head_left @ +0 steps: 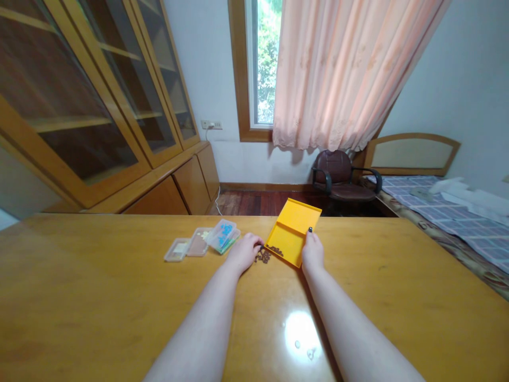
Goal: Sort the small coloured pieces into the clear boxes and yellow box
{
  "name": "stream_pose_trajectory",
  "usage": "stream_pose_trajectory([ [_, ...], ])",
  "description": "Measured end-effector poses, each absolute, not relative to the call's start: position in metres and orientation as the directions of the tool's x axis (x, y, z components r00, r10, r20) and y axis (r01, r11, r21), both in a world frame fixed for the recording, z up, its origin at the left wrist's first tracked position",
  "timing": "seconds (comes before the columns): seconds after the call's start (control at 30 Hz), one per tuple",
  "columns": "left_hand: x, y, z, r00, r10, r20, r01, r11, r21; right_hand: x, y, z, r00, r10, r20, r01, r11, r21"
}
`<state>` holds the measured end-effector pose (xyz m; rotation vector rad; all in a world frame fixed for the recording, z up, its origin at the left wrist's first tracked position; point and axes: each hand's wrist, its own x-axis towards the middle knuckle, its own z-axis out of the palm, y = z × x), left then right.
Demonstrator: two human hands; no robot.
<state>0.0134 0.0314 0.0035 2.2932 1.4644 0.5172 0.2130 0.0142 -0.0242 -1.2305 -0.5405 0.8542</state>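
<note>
A yellow plastic tray (293, 225) is tilted up on the wooden table (79, 276), its near corner low. My right hand (313, 250) grips its right edge, thumb on the rim. Small dark brown pieces (263, 257) lie in a little heap on the table at the tray's near left corner, and a few more sit inside that corner. My left hand (245, 251) rests curled over the heap, fingertips at the pieces; what it pinches, if anything, is too small to see.
Left of my left hand lie small clear plastic boxes (202, 242), one holding blue bits (225, 234). Beyond the table are a glass-door cabinet (99, 106), a window with a pink curtain (342, 74), a brown armchair (345, 178) and a bed (449, 212).
</note>
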Motion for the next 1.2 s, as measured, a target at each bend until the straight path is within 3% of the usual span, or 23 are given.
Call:
stream_pose_trajectory([
  [0.33, 0.017, 0.031, 0.0, 0.367, 0.924, 0.11, 0.847, -0.381, 0.372, 0.209, 0.01, -0.015, 0.59, 0.801, -0.095, -0.288, 0.099, -0.952],
  [1.2, 0.021, 0.032, -0.005, 0.31, 0.946, 0.094, 0.89, -0.324, 0.322, 0.212, 0.012, -0.027, 0.584, 0.811, -0.038, -0.204, 0.101, -0.974],
])
